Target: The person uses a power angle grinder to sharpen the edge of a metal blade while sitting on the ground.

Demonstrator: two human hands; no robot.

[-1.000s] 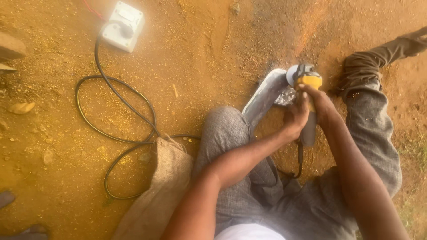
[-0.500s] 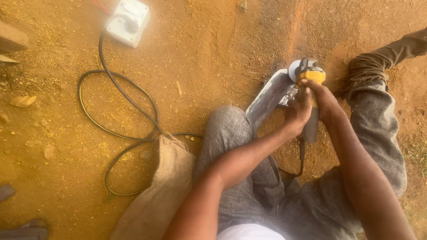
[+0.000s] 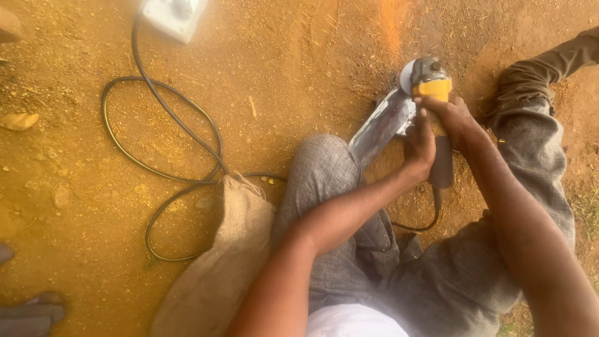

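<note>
Both arms extend forward. The right hand (image 3: 454, 118) is clenched around the yellow grinder (image 3: 430, 87). The left hand (image 3: 420, 146) grips the grinder's side, just beside the metal piece (image 3: 382, 125).

The person wears loose grey trousers (image 3: 437, 287) in a fine checked weave (the cloth is creased and dusty at the knees), bunched into folds along the right leg (image 3: 536, 137) and darker and more rumpled toward that ankle. A strip of white shirt (image 3: 352, 321) shows at the bottom edge of the view. Both forearms are bare, with no sleeves, and neither the left hand (image 3: 419, 146) nor the right hand (image 3: 452, 115) has a glove, ring or watch.
</note>
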